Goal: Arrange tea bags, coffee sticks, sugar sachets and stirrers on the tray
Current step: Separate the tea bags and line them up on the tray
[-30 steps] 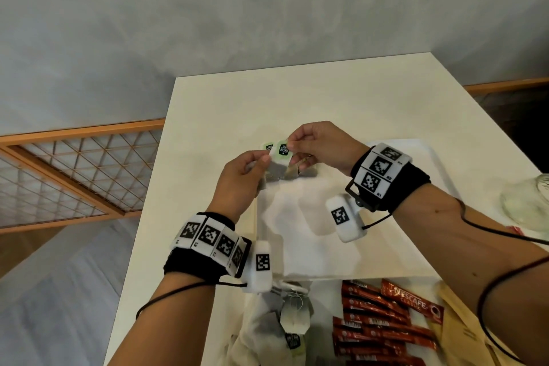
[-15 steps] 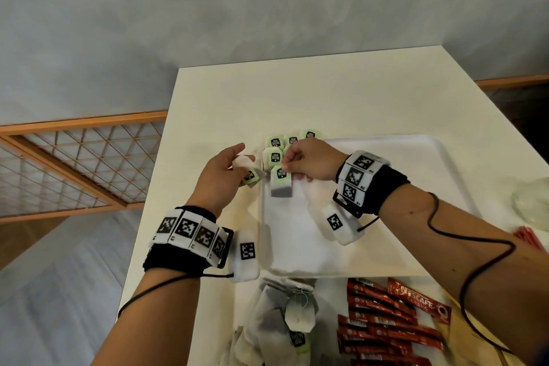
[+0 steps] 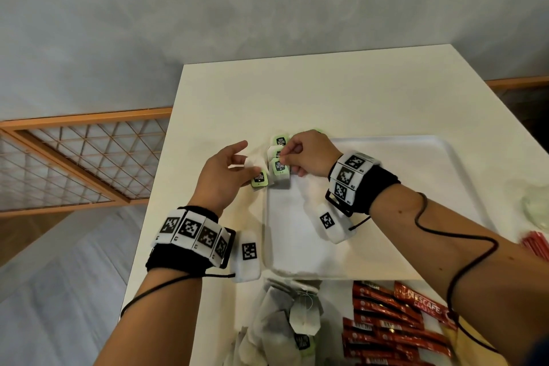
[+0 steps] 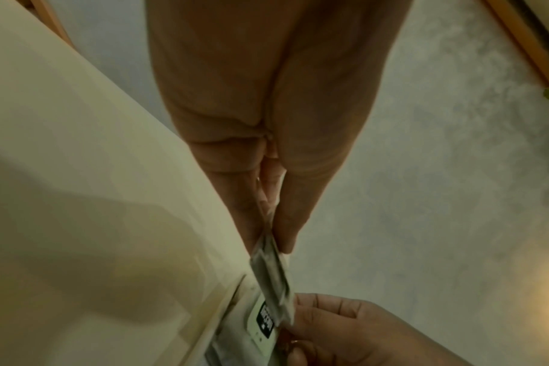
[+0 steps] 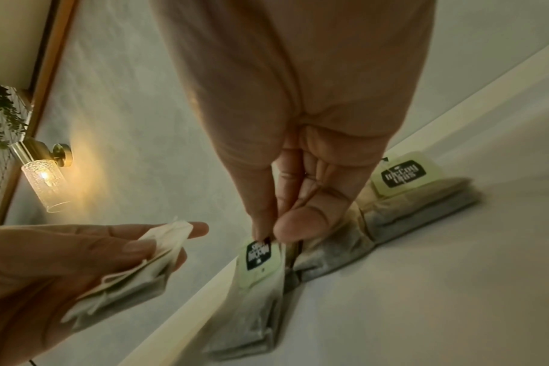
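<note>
1. Pinching a tea bag tag, the right hand works at the tray far-left corner.
2. Left hand grips another tea bag just beyond the tray's left rim, above the worktop.
3. Tray surface rightward lies open.

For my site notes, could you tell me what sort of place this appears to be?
Probably a hotel room or lounge refreshment corner: a white table with a tray, Nescafe coffee sticks, and a glass wall lamp on a grey wall.

Head cam looks down over table. Wrist cams sit v. close, facing along fingers. All three share tea bags at tray corner.
</note>
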Tool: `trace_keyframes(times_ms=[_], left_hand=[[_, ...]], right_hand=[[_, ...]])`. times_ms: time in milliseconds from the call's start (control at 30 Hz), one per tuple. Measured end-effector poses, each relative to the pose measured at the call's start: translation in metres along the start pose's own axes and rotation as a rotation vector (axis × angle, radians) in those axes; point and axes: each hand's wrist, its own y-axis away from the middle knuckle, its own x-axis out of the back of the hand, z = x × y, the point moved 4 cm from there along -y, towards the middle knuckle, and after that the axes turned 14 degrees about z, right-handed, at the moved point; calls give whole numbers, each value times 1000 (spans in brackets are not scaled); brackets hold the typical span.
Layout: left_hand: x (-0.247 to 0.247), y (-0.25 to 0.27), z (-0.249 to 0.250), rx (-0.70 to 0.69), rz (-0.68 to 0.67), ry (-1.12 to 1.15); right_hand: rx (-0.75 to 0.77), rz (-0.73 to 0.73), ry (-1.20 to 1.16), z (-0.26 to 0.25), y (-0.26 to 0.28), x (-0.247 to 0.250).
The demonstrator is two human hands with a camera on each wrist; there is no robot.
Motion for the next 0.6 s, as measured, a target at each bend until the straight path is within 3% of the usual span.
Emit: trace_keyframes(times_ms=[133,267,400,600], left_hand=[[-5,3,5,5,-13,46],[-13,7,11,-9,12,92],[-23,13,14,9,18,135],[-32,21,15,82,0,211]], right_hand=[[-14,82,-79,-10,6,13],[-13,-45,-207,-23,27,16],[121,-60,-160,-26,39,18],[81,-10,-143,-22,38,29]])
